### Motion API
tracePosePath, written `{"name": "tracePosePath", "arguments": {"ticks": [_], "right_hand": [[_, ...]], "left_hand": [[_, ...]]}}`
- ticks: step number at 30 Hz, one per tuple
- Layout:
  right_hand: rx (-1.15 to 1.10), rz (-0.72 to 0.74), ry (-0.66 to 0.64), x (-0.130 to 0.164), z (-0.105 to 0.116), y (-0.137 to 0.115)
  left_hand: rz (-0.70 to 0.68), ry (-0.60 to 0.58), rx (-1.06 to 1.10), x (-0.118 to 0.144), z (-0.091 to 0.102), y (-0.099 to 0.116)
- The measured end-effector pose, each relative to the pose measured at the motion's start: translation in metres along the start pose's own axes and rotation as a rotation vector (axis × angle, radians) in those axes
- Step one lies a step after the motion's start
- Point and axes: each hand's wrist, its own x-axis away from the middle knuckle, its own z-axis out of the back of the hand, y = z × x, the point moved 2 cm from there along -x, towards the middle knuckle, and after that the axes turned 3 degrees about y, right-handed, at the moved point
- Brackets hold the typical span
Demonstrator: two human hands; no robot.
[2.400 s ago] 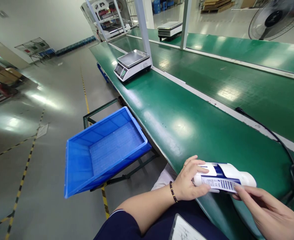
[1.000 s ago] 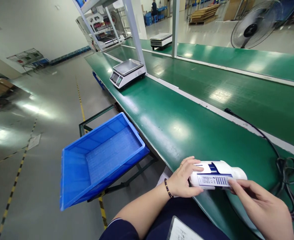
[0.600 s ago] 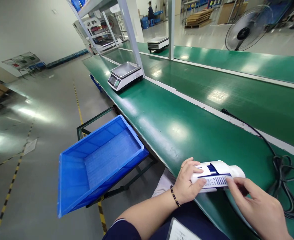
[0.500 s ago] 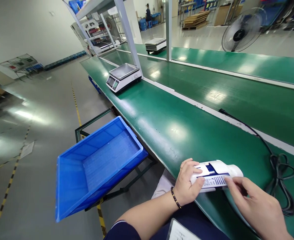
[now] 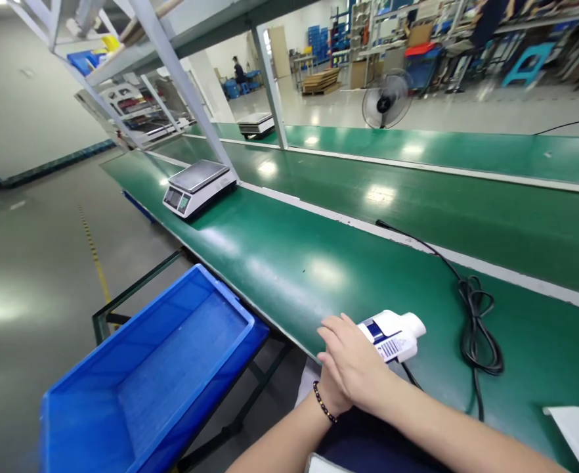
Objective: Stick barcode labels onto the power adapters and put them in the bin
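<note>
The right hand covers most of the left hand and the near end of the white device; label print beside the fingers is unreadable.

A scale sits on the green bench (coiled black cable farther right), blue bin beside.

- Long green workbenches run through a factory hall with a glossy grey floor.
- A weighing scale sits beside a white frame post.
- A pedestal fan stands beyond.
- Ceiling light glints off the benches.
</note>
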Motion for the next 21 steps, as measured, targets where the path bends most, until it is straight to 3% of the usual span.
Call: {"name": "tracePosePath", "arguments": {"ticks": [3, 6, 9, 14, 17, 21], "right_hand": [[0.067, -0.126, -0.189, -0.008, -0.015, 0.005], [0.142, -0.221, -0.304, -0.003, -0.006, 0.032], [0.16, -0.363, -0.246, 0.009, 0.012, 0.075], [-0.128, -0.798, -0.054, 0.045, 0.033, 0.145], [-0.221, -0.842, -0.049, 0.06, 0.032, 0.151], [-0.302, -0.848, -0.048, 0.062, 0.02, 0.138]], "left_hand": [[-0.067, -0.027, 0.022, -0.003, 0.002, 0.0], [-0.126, -0.053, 0.031, -0.01, 0.006, 0.01], [-0.147, -0.042, 0.048, -0.014, 0.01, 0.017], [-0.108, -0.048, 0.071, -0.014, 0.01, 0.014], [-0.096, -0.05, 0.066, -0.014, 0.01, 0.013], [-0.07, -0.05, -0.02, -0.019, 0.018, 0.02]]}}
